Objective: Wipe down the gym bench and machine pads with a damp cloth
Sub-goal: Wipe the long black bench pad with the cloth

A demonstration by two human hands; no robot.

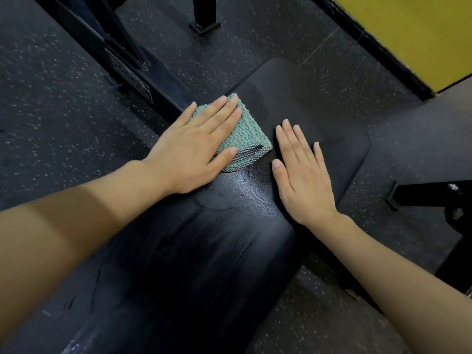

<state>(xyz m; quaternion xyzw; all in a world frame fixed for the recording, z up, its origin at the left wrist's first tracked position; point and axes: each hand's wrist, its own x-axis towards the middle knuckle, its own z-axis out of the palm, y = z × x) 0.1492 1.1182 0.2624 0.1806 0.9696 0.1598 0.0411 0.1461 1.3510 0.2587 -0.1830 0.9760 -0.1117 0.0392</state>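
Note:
A black padded gym bench [199, 251] runs from the lower left toward the centre, and its surface shines wet near the hands. A folded teal textured cloth [249, 131] lies on the pad. My left hand [194, 146] presses flat on the cloth with straight fingers, covering its left half. To the right of the cloth, my right hand [301, 172] rests flat on the bench pad [319, 103], fingers straight and together, holding nothing.
Dark speckled rubber flooring [51, 85] surrounds the bench. A black machine frame [122, 65] runs diagonally at the upper left, with a post foot [204, 25] at the top. A black metal base [434, 195] sits at the right. A yellow wall [408, 29] fills the upper right.

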